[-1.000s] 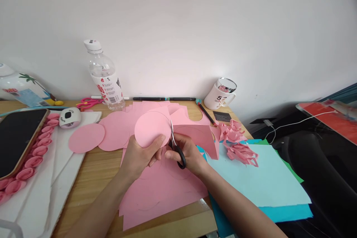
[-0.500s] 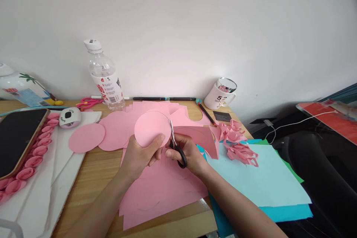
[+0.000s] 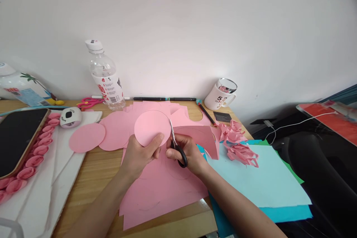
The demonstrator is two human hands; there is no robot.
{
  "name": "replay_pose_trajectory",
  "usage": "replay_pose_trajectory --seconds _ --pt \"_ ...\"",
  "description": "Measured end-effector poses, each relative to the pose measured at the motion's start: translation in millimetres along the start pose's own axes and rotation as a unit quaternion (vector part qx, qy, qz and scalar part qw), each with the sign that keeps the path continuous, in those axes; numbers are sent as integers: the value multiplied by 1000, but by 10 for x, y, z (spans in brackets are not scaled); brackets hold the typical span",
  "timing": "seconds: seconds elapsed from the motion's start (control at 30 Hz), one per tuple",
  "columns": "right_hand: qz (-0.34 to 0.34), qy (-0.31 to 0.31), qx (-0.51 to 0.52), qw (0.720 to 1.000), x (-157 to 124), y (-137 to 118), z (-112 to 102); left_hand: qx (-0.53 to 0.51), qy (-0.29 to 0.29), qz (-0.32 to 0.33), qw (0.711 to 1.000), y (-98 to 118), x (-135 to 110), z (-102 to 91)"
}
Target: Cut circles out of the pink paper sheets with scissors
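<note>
My left hand [image 3: 143,154] pinches a round piece of pink paper [image 3: 150,128] between thumb and fingers. Black-handled scissors [image 3: 182,155] are in my right hand [image 3: 188,152], with their blades pointing up along the circle's right edge. From that edge an offcut of pink paper [image 3: 198,137] extends to the right, above my right hand. Under both hands lie pink sheets [image 3: 167,200] with faint drawn curves. Two cut pink discs, the nearer one [image 3: 87,137] overlapping the other, rest to the left.
Beside the wall stand a plastic bottle [image 3: 107,78] and a white mug [image 3: 219,96]. Crumpled pink scraps [image 3: 241,148] lie on pale blue sheets [image 3: 262,178] at the right. On the left are a phone [image 3: 21,137], paper roses [image 3: 35,160] and pink scissors [image 3: 89,102].
Almost nothing differs. The scissors and the pink circle stay at nearly the same place, with only a very slight shift of my hands.
</note>
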State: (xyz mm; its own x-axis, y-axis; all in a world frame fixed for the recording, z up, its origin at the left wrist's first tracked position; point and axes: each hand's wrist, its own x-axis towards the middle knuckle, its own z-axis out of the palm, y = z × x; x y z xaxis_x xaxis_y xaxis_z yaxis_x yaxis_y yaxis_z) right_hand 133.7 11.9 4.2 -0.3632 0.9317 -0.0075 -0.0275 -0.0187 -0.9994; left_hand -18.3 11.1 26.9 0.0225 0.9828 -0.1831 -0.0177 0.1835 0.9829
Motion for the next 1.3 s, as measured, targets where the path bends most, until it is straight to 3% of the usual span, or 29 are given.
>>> replay_pose_trajectory --seconds 0.47,0.6,0.77,1.3 --pt "23 7 -7 1000 -10 52 13 26 -18 43 999 -30 -13 -20" --pt "18 14 10 1000 -4 43 17 53 9 27 998 -10 -18 -8" --pt "-8 13 22 1000 13 8 13 38 2 6 999 32 -30 8" --pt "-3 12 6 1000 -3 29 3 35 0 -10 999 38 -33 -4"
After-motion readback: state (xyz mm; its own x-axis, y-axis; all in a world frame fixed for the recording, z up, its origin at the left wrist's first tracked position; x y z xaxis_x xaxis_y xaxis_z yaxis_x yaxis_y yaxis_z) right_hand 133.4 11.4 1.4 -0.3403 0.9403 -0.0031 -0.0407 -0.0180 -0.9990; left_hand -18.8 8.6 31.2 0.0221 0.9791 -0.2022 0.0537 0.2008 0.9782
